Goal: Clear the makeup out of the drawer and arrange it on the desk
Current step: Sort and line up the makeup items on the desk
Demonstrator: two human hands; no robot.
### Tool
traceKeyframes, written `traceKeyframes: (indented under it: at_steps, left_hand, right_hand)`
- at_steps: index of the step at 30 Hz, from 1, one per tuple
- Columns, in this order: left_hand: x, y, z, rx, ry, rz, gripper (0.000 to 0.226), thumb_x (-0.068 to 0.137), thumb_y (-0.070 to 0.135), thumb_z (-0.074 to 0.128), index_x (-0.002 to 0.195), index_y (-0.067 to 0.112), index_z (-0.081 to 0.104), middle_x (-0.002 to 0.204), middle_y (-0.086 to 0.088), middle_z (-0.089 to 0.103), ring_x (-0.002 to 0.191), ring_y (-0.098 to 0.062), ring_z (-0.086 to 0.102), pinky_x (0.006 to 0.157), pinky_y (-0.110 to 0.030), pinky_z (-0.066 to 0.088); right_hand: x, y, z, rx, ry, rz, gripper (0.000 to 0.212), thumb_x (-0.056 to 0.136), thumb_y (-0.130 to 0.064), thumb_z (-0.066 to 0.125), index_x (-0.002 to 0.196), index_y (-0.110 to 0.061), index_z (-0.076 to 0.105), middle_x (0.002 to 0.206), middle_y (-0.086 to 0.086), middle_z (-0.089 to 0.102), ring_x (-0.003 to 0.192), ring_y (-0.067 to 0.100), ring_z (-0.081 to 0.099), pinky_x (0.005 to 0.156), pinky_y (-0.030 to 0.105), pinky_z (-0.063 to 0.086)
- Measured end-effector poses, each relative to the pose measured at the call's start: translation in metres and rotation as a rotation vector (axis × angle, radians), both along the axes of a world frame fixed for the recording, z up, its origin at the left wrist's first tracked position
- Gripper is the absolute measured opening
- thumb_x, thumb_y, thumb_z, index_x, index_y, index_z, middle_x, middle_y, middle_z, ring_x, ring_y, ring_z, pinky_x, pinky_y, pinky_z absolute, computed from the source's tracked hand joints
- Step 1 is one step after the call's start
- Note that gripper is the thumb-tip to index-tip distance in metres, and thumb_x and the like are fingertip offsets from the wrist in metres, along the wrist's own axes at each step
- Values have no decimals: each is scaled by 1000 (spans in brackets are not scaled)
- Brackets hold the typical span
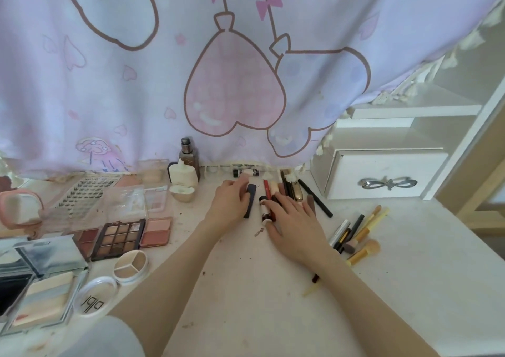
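Note:
On the white desk my left hand touches a flat dark navy stick with its fingertips. My right hand lies flat over a row of lipsticks and pencils, fingers straight, beside a small tube with a white cap. A red pencil and a gold tube lie in the same row. An eyeshadow palette, blush compacts and a round three-shade pot sit at the left. Makeup brushes lie at the right.
A small white drawer box with a bow-shaped handle stands at the back right, closed. A foundation bottle and white bottle stand against a pink-and-lilac printed curtain. A pink mirror, lash box and mirrored compacts crowd the left.

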State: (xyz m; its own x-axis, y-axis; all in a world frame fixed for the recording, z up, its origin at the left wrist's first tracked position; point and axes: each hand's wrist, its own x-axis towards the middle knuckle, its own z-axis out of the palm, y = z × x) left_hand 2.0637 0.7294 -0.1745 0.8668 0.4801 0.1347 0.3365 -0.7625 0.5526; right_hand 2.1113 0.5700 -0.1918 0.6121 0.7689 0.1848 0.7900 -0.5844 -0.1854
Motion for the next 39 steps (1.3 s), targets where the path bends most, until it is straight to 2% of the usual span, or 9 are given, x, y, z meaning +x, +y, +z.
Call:
traceKeyframes:
  at_steps: [6,9,13,17,19,23,30,33,39]
  left_hand:
    - [13,-23,1,-43,-107,-1,32,96,15,41,126,8,50,111,-13,56,112,-26,43,81,-24,30]
    - [28,-22,-7,33,-89,-30,38,95,20,40,133,18,45,118,-11,56,120,-27,38,91,-28,30]
    - [38,-9,-13,165,27,82,50,93,43,41,137,22,34,147,-10,24,136,-28,17,108,-42,21]
    - [44,5,-14,112,177,70,66,91,58,32,145,20,21,156,-8,4,144,-23,-5,114,-44,2]
    - [46,2,-14,115,131,17,60,93,53,33,142,18,27,149,-8,17,142,-25,8,114,-42,6]
    - [50,-15,-13,-7,41,-63,40,99,30,32,133,9,36,131,-13,31,121,-32,40,107,-36,29]
    - [47,-3,-6,-14,47,-146,38,99,15,34,136,7,40,138,-13,35,125,-24,39,95,-14,23]
    - [44,2,-6,-23,24,-115,38,96,20,44,133,12,45,132,-10,44,120,-20,42,86,-13,25]
    - [48,-4,-4,-145,39,-98,43,89,22,56,130,13,51,130,-10,44,105,-23,56,93,-24,38]
  right_hand:
    - [28,-8,-3,-89,-1,-64,54,98,-49,20,149,-29,14,158,-1,13,145,17,10,119,38,2]
    - [35,-9,-5,-96,-8,-70,55,99,-49,18,149,-30,11,158,-1,12,146,14,6,119,37,0]
    - [37,-8,-7,-94,-15,-59,62,93,-56,4,149,-32,11,158,-1,12,146,15,4,119,38,-2]
    - [37,-9,-9,-71,-14,-53,86,71,-57,-17,149,-33,10,158,-2,11,146,14,4,118,37,-2]
    - [37,-9,-8,-56,-4,-51,79,77,-58,-12,149,-34,11,158,-2,11,146,14,4,118,36,-2]
    - [40,-11,-7,-23,52,-51,53,99,-48,23,149,-32,14,158,-3,11,146,13,1,119,35,-3]
    - [41,-12,-6,40,85,-99,53,100,-43,27,149,-28,14,158,3,8,146,16,-1,117,32,-3]
    - [41,-12,-5,71,99,-108,54,99,-43,33,148,-27,19,158,3,7,146,16,0,119,34,1]
    - [40,-15,0,189,131,-146,54,95,-32,45,145,-22,28,157,3,14,145,19,9,118,32,8]
